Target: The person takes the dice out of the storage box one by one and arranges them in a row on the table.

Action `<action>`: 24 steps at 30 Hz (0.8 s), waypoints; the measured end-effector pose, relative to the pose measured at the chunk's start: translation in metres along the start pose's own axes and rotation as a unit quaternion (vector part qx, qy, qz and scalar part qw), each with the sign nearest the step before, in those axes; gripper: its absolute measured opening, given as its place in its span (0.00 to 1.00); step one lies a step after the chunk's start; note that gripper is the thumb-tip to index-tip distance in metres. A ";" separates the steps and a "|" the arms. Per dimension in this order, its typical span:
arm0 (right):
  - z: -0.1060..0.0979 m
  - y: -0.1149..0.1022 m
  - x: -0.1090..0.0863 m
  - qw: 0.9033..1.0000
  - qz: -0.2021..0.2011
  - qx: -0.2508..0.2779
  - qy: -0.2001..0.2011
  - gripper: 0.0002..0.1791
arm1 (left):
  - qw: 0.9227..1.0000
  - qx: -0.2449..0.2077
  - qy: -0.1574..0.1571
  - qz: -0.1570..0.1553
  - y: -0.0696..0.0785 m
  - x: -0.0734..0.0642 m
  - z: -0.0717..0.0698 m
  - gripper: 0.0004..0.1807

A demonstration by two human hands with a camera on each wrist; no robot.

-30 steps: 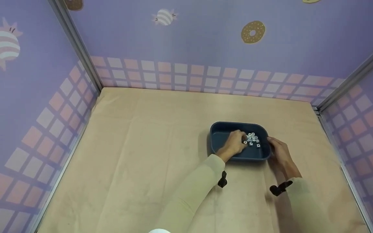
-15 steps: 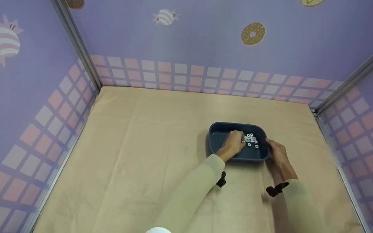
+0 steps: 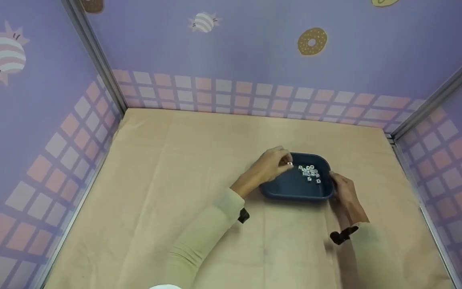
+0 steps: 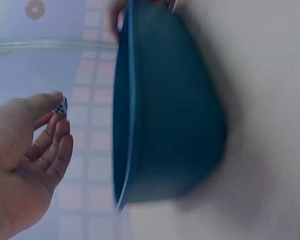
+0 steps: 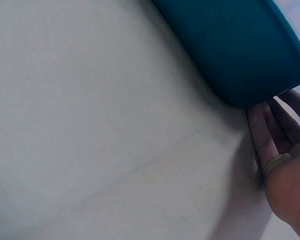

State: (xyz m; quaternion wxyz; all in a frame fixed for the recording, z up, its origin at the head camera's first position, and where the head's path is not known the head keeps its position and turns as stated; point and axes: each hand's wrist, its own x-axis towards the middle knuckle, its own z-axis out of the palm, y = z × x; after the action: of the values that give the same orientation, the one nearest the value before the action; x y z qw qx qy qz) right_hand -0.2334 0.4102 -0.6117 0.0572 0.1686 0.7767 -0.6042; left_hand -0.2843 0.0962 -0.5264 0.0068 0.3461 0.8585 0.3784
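Between the thumb and fingertips of my left hand (image 3: pixel 269 164) is a small white die (image 4: pixel 61 107) with dark dots. That hand is raised over the left side of a dark blue rectangular basin (image 3: pixel 295 197), level with its rim or higher in the left wrist view. Several more white dice (image 3: pixel 310 172) lie heaped in the basin's right half. My right hand (image 3: pixel 346 192) grips the basin's right end, with its thumb at the rim and its fingers (image 5: pixel 260 127) against the outer wall.
A beige cloth (image 3: pixel 183 180) covers the table beneath the basin. Purple panels with pink and white squares (image 3: pixel 243 92) enclose the back and both sides, with grey metal posts (image 3: pixel 98 60) at the corners.
My left hand has lifted out of the basin and moved left and back with a die pinched in it. My right hand stays at the basin's right end.
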 end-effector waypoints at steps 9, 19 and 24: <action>0.003 0.000 -0.001 1.000 0.007 -0.024 0.018 0.42 | 1.000 0.020 0.019 -0.012 -0.035 -0.037 -0.048 0.07; 0.001 0.001 -0.002 1.000 0.007 -0.005 0.017 0.43 | 0.996 0.029 0.007 -0.087 -0.075 -0.067 -0.032 0.07; 0.001 0.003 -0.002 1.000 0.004 -0.021 0.021 0.42 | 0.993 0.054 -0.010 -0.108 -0.095 -0.081 -0.020 0.05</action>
State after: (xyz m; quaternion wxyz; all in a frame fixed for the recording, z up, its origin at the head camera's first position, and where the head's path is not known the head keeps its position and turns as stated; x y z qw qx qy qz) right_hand -0.2312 0.4093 -0.6139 0.0465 0.1834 0.7896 -0.5837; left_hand -0.2844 -0.0098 -0.5948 0.0378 0.2548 0.9099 0.3251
